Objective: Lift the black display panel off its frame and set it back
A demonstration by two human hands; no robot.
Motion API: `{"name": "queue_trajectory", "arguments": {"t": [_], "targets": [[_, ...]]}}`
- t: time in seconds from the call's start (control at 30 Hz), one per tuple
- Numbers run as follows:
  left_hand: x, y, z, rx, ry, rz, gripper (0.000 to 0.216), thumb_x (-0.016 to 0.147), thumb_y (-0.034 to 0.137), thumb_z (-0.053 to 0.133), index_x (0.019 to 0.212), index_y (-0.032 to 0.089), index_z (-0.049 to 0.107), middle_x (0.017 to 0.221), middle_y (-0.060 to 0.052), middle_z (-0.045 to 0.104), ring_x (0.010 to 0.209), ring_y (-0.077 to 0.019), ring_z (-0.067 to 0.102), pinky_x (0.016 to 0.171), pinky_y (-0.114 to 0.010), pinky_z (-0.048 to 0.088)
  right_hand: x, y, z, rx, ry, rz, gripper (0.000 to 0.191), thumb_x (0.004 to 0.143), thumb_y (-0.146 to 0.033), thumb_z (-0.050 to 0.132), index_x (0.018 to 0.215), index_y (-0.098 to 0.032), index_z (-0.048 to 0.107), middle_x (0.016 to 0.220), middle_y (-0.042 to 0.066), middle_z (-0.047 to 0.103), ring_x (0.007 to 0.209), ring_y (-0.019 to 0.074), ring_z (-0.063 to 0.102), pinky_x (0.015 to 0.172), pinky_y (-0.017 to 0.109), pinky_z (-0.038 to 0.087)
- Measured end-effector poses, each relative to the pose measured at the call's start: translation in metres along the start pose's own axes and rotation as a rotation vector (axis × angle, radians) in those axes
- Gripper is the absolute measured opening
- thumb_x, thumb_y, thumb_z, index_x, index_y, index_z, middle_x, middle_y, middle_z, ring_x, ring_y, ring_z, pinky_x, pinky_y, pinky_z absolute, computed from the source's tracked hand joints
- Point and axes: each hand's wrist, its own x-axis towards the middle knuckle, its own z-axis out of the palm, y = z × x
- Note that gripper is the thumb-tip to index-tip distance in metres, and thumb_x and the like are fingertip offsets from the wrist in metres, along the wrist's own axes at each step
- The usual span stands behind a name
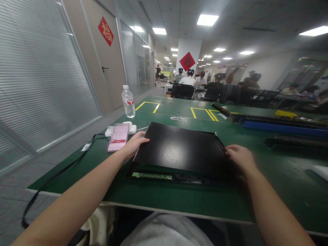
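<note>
A glossy black flat screen panel (176, 147) is tilted above the green table, its left side raised. Along its left edge my left hand (135, 143) is closed, thumb on top and fingers underneath. My right hand (239, 157) pinches the right side, where a thin black frame (220, 141) shows beside the panel. Below the panel's near edge, a dark strip of the frame with a narrow green circuit board (152, 176) is visible. Most of what lies under the panel is hidden.
A phone (119, 138) and white earbud case (132, 128) lie left of the panel, near a water bottle (128, 102). Black strips and a blue bar (282, 128) lie at the right. A black strap (69, 167) hangs over the left edge. People sit at tables behind.
</note>
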Motion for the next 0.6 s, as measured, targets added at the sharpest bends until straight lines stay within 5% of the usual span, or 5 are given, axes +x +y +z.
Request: {"name": "queue_trajectory", "arguments": {"t": [0.27,0.6], "targets": [[0.0041,-0.0037,-0.0027,-0.067,-0.085,0.06,0.058,0.068,0.011,0.075,0.123,0.013,0.057,0.084,-0.007,0.076,0.07,-0.0206,0.073,0.07,-0.03,0.058,0.0035,0.0033,0.0003,-0.011,-0.014,0.0,0.031,0.069,-0.031,0.055,0.09,-0.022,0.076,0.084,0.005,0.073,0.076,0.0217,0.065,0.068,0.031,0.044],[0.0047,-0.008,-0.0036,-0.049,-0.047,0.068,0.065,0.069,0.01,0.077,0.129,0.012,0.051,0.08,-0.007,0.076,0.069,-0.0216,0.073,0.07,-0.034,0.059,0.0033,0.0037,0.0015,0.002,-0.026,-0.015,0.03,0.071,-0.032,0.054,0.09,-0.023,0.075,0.083,0.004,0.074,0.08,0.0231,0.066,0.07,0.032,0.044]]}}
